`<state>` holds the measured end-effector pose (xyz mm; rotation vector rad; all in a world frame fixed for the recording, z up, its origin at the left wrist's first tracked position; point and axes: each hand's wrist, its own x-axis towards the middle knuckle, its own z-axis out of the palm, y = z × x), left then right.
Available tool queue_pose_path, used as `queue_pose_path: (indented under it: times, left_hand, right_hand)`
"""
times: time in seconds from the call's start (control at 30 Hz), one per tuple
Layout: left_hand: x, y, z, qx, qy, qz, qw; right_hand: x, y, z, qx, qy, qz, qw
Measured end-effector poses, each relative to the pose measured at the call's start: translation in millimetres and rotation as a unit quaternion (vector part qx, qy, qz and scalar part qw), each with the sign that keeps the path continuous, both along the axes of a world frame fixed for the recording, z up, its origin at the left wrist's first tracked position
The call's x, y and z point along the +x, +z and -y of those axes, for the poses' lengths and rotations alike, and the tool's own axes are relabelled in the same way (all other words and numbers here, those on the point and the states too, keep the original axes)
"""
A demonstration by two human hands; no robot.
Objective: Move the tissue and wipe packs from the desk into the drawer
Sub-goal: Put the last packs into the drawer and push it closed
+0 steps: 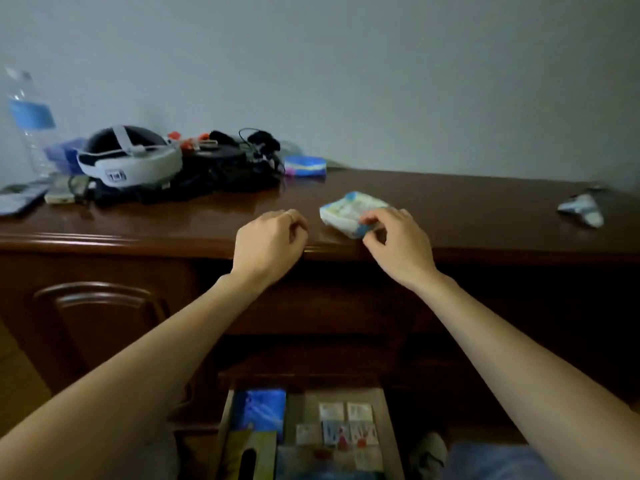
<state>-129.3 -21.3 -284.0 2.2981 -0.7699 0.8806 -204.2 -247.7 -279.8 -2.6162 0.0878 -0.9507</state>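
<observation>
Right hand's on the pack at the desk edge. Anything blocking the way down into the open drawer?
Nothing visible does. The right hand grips the pack at the desk's front edge; the drawer stands open directly below.

I see a water bottle (29, 123) at far left, a white headset (130, 161) beside black cables (235, 164), all against the wall.

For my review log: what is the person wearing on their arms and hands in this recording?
Both forearms are bare, with no sleeves, gloves or watch in view. The left hand has a thin ring on one of its fingers. The right hand shows no ring or other wear that can be made out.
</observation>
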Motion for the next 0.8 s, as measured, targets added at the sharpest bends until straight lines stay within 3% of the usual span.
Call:
queue_pose_path:
  times: [0.13, 0.2, 0.57, 0.8]
  left_hand:
    - [47.3, 30.5, 20.9, 0.008, 0.007, -0.004, 1.0]
    - [79.8, 37.7, 34.2, 0.047, 0.016, -0.016, 0.999]
    - [295.3, 24.7, 147.5, 0.215, 0.049, -0.124, 0.967]
    - [392.4, -2.3, 184.9, 0.181, 0.141, -0.146, 0.962]
  right_hand:
    - [51.2, 18.5, -0.7, -0.07, 0.001, -0.195, 0.978]
    - [80.0, 19.6, 5.3, -0.054, -0.025, -0.243, 0.968]
    - [238.6, 6.0, 64.1, 0.007, -0.077, -0.348, 0.934]
    - [318.5, 7.7, 93.2, -0.003, -0.098, -0.363, 0.927]
